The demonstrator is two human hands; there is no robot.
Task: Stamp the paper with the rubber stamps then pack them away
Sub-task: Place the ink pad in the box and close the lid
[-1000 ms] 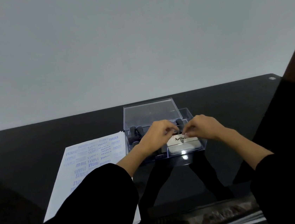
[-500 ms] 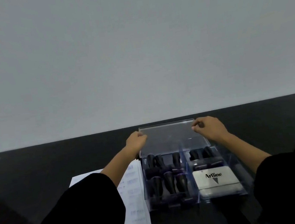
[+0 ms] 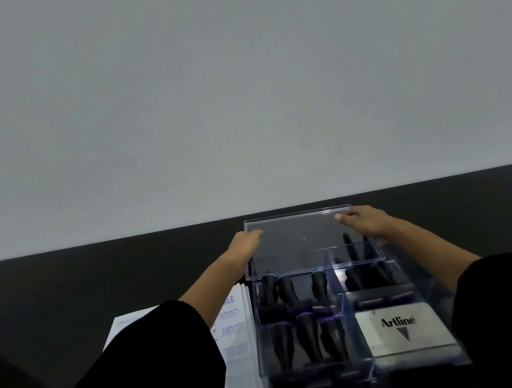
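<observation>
A clear plastic box (image 3: pixel 357 370) stands on the black table. Its left compartments hold several black rubber stamps (image 3: pixel 308 341); the front right one holds a white Artline ink pad (image 3: pixel 403 333). The clear lid (image 3: pixel 305 242) is over the back of the box. My left hand (image 3: pixel 246 242) grips the lid's left edge, and my right hand (image 3: pixel 364 221) grips its right side near the far corner. The stamped paper (image 3: pixel 233 327) lies left of the box, partly hidden by my left sleeve.
The black glass table (image 3: pixel 99 282) ends at a plain grey wall behind the box. My dark sleeves fill the lower left and lower right corners.
My hands left the ink pad in the box and went to the lid behind it, taking hold of its two sides. The view tilted up and closer.
</observation>
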